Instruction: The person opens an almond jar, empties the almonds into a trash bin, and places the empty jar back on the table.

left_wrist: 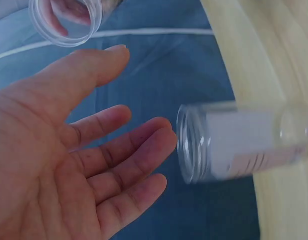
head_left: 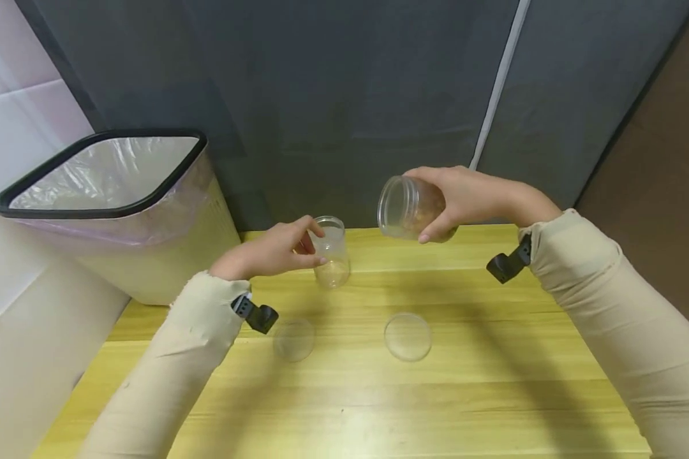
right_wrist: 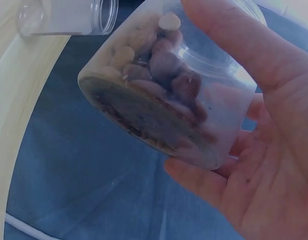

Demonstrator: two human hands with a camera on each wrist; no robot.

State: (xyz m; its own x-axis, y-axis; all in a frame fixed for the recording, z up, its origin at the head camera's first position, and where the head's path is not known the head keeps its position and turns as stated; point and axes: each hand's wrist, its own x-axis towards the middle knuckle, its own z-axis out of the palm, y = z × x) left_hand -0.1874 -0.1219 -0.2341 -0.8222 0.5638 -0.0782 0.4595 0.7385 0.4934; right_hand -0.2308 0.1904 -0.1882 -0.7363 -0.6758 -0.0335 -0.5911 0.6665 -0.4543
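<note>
My right hand (head_left: 476,191) grips a clear plastic jar (head_left: 404,207) above the table, tilted with its open mouth towards the left. Brown and tan nut-like pieces (right_wrist: 164,65) lie inside near its base in the right wrist view. A second clear jar (head_left: 334,255), with a pale label (left_wrist: 239,142), stands upright on the table and looks empty. Beside its rim is my left hand (head_left: 275,248), fingers loosely bent and holding nothing. In the left wrist view a small gap shows between the fingertips (left_wrist: 164,140) and this jar.
Two clear round lids lie flat on the table (head_left: 344,408), a left lid (head_left: 295,340) and a right lid (head_left: 407,336). A lined waste bin (head_left: 149,248) with a black rim stands at the left. Grey cloth (head_left: 321,108) hangs behind the table.
</note>
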